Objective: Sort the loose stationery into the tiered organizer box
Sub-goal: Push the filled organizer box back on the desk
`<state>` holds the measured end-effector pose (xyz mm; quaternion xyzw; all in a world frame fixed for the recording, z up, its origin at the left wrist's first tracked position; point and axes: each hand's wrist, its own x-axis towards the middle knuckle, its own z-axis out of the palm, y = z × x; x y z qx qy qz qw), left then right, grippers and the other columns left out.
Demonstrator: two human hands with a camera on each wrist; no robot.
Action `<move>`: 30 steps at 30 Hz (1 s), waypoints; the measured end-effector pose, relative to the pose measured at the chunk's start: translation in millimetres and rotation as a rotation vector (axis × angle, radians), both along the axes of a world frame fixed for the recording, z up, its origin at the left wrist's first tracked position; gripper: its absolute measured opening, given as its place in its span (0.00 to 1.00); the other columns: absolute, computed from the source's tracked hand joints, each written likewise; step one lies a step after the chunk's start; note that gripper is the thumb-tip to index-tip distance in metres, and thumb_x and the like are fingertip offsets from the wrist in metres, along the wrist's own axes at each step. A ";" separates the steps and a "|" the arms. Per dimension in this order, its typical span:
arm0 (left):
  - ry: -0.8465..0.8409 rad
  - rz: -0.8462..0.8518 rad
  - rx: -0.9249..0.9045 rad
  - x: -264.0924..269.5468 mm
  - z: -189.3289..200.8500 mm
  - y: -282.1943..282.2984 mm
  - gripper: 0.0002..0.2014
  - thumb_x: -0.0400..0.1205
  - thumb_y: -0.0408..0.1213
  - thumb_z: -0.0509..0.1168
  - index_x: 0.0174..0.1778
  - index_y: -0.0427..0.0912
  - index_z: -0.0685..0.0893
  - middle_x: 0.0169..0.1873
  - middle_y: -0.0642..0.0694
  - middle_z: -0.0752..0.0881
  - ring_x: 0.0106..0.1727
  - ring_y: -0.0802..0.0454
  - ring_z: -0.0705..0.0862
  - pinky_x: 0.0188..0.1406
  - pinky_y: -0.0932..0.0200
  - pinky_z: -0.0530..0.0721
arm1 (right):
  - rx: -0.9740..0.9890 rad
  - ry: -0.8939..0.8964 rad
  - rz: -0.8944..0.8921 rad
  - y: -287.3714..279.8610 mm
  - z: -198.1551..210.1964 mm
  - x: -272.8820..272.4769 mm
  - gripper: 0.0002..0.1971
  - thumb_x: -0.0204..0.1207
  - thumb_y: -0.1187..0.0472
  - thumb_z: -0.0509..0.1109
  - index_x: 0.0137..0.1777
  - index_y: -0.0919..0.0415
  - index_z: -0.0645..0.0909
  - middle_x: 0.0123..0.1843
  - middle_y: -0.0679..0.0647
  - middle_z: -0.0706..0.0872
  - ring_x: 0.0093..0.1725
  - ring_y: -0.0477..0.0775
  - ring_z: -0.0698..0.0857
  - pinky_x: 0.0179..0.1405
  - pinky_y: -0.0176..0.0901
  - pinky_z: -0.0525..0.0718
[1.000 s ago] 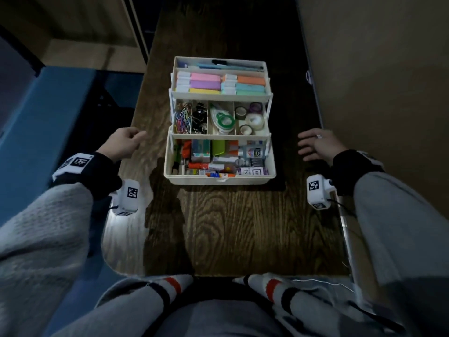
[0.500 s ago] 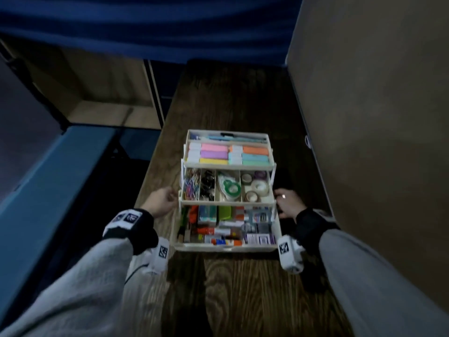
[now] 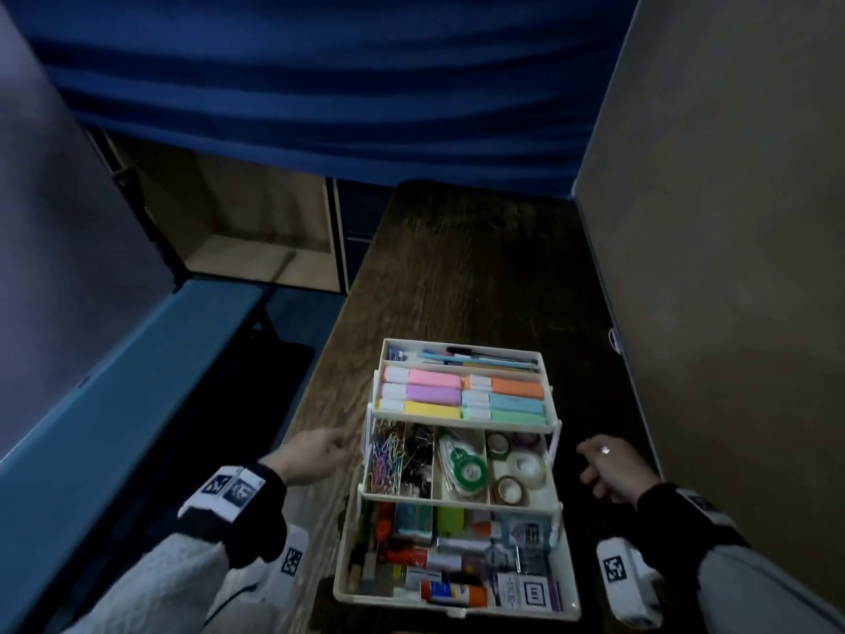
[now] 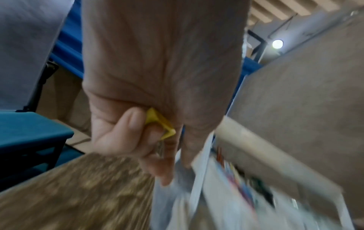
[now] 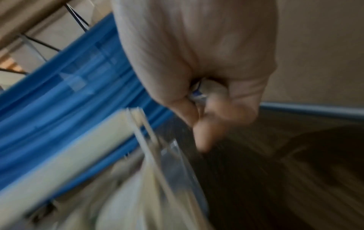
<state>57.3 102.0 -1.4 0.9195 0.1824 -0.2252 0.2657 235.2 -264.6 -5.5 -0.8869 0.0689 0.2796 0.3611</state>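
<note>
White three-tier plastic organizer box (image 3: 457, 473) stands open near the front of the dark wood-grain table (image 3: 457, 276); all tiers look filled — pastel highlighters on the upper tiers, clips and tape rolls in the middle, mixed items at the bottom. No loose stationery shows on the table.

Left hand (image 3: 311, 457) is just beside the middle tier's left edge, fingers curled round a small yellow folded piece (image 4: 159, 123), seen only in the left wrist view. Right hand (image 3: 612, 469) hovers apart from the right side; fingers curled, something small and pale seems tucked in them, too blurred to name.

Judgement: sorting looks nearly done. To place the yellow piece well, come in from above, clear of the thin side arms.

Room: open table beyond the box; tan partition (image 3: 713, 267) close on the right, table edge close on the left.
</note>
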 end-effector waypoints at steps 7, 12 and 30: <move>-0.316 0.443 -0.527 72.2 69.8 16.0 0.16 0.84 0.32 0.52 0.43 0.37 0.87 0.37 0.44 0.84 0.33 0.53 0.77 0.25 0.64 0.71 | 0.386 -0.259 -0.303 44.7 83.3 62.0 0.12 0.80 0.56 0.63 0.59 0.60 0.78 0.34 0.53 0.75 0.28 0.49 0.70 0.21 0.38 0.66; -0.248 0.274 -0.569 114.6 90.3 6.7 0.16 0.82 0.22 0.54 0.54 0.38 0.85 0.46 0.43 0.85 0.44 0.53 0.84 0.37 0.66 0.83 | 0.664 -0.118 -0.192 95.8 109.7 54.6 0.13 0.83 0.67 0.57 0.63 0.61 0.78 0.40 0.58 0.78 0.33 0.52 0.76 0.28 0.42 0.72; -0.482 -0.054 -0.039 153.1 66.6 9.0 0.11 0.79 0.31 0.65 0.52 0.49 0.87 0.45 0.52 0.82 0.43 0.58 0.82 0.39 0.70 0.77 | 0.647 -0.137 0.093 146.9 84.6 35.9 0.14 0.84 0.66 0.59 0.57 0.47 0.80 0.53 0.55 0.85 0.47 0.54 0.88 0.44 0.47 0.88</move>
